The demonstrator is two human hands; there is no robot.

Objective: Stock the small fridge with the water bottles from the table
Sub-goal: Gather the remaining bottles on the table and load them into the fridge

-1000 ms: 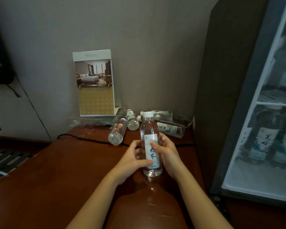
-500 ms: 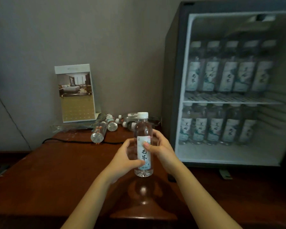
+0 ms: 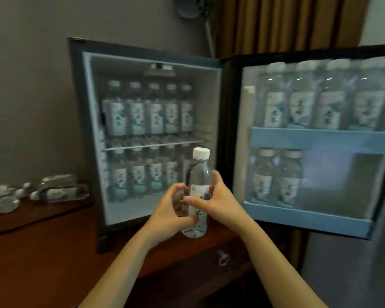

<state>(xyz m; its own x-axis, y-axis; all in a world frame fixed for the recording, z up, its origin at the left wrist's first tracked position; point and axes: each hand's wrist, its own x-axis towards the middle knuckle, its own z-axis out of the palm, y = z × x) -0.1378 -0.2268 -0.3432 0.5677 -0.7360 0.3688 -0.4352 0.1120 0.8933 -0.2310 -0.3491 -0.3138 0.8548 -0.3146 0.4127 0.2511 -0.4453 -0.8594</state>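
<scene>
Both hands hold one clear plastic water bottle with a white cap and a pale label (image 3: 198,174), upright between them. The left hand (image 3: 168,215) wraps its curled fingers round the lower body, thumb lying across the label. The right hand (image 3: 218,202) grips the middle from the other side, thumb pressed over the front just above the left thumb.

Directly beyond the hands stands the small black fridge with a pale interior (image 3: 76,130), open. Above the hands, past the bottle's cap, its white wire shelf (image 3: 151,144) carries a row of matching bottles (image 3: 152,110); a second row (image 3: 138,174) stands on the floor behind the left hand's knuckles.

Off to the right of the right hand hangs the open fridge door with light blue rails (image 3: 320,141). Its upper rail holds four bottles (image 3: 320,101), its lower rail two (image 3: 276,178), all blurred.

Well to the left of the left hand, several clear bottles (image 3: 53,190) lie on their sides on the reddish-brown wooden table (image 3: 42,252), which runs beneath both forearms.
</scene>
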